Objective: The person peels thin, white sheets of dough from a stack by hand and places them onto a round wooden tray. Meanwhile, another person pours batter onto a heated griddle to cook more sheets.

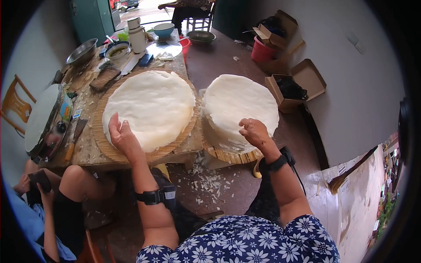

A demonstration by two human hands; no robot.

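My left hand (126, 139) is at the near left edge of a wide round stack of thin white dough-like sheets (151, 105), with thumb and fingers apart. That stack lies on a round reed mat (101, 144) on the wooden table. Over the near right part of a second, taller stack of white round sheets (239, 96) is my right hand (256, 133). Its fingers are curled in, and I cannot tell whether anything is between them. Under the second stack, the edge of another reed mat (232, 156) shows.
A knife with a wooden handle (75, 139) lies on the table (85, 105), left of the mat. Bowls and a white jug (137, 40) stand at the back. White scraps (208, 179) litter the floor. A seated person (48, 188) holds a phone at left; boxes (287, 90) are at right.
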